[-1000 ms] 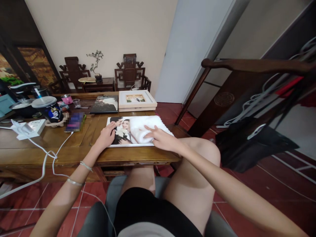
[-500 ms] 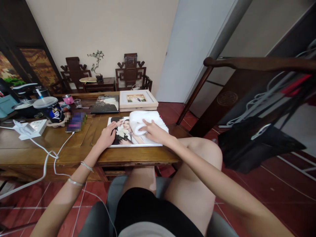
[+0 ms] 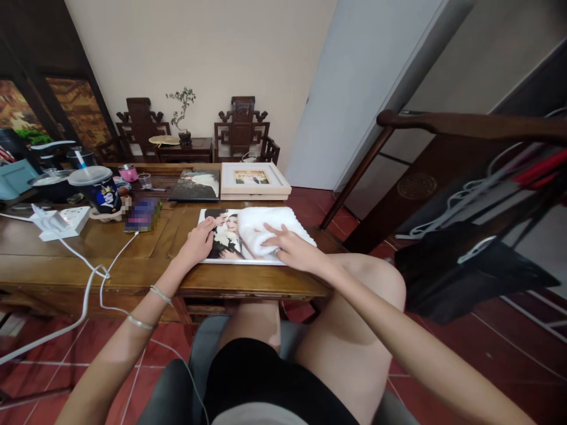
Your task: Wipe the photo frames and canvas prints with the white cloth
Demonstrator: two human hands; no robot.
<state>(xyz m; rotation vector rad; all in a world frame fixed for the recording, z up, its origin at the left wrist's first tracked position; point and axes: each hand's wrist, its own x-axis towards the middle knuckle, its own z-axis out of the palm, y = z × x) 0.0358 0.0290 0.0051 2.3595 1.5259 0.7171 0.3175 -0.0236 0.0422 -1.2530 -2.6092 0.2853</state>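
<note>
**Cloth under right hand, photo pinned by left**

- A large photo print [image 3: 224,236] lies flat on the tabletop [image 3: 133,260], straight ahead of both hands, at the near edge. Its long axis runs left to right, across the line of the forearms.
- The left hand [image 3: 199,241] rests on the photo's left end, fingers spread and flat, pressing down. Nothing is gripped; the palm is open on the print.
- A white cloth [image 3: 270,227] covers the right part of the photo. The right hand [image 3: 290,248] lies on the cloth's near edge, fingers extended and lightly curled onto the fabric. Whether the cloth is pinched or only pressed cannot be told.
- The cloth is seen to be under the right hand and just to the right of the left hand; the uncovered part of the photo shows between the two hands. The right hand is the nearer one to the cloth; the left hand is apart from it.
- Beyond the hands, farther up the tabletop: a white frame [image 3: 254,180] and, to its left, a dark album [image 3: 197,184]. Both are well apart from the hands.
- Far to the left of the left hand: a lidded cup [image 3: 97,189], a power strip [image 3: 62,221], and a white cable [image 3: 95,274] trailing off the near edge.
</note>
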